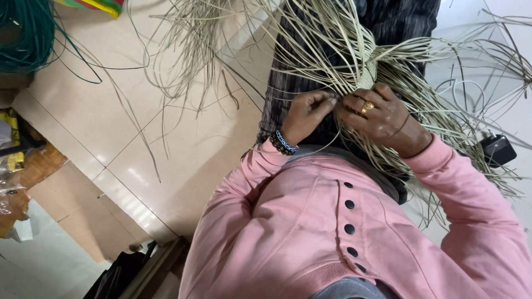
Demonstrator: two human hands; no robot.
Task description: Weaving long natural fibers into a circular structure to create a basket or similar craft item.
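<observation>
A small woven knot of pale straw strips (pixel 367 77) sits at the middle of many long loose strips (pixel 327 39) that fan out over my lap. My left hand (pixel 306 114), with a beaded bracelet on the wrist, pinches strips just below the knot. My right hand (pixel 382 117), wearing a gold ring, presses on strips right beside it, fingers curled over them. Both hands almost touch each other. Pink sleeves and a pink buttoned top (pixel 343 221) fill the lower frame.
Loose straw strips (pixel 183 44) lie scattered on the beige tiled floor (pixel 138 133). A coil of green cord (pixel 25 33) sits at the top left. A black plug with a white cable (pixel 497 149) lies at the right. Bags and clutter (pixel 16 182) stand at the left edge.
</observation>
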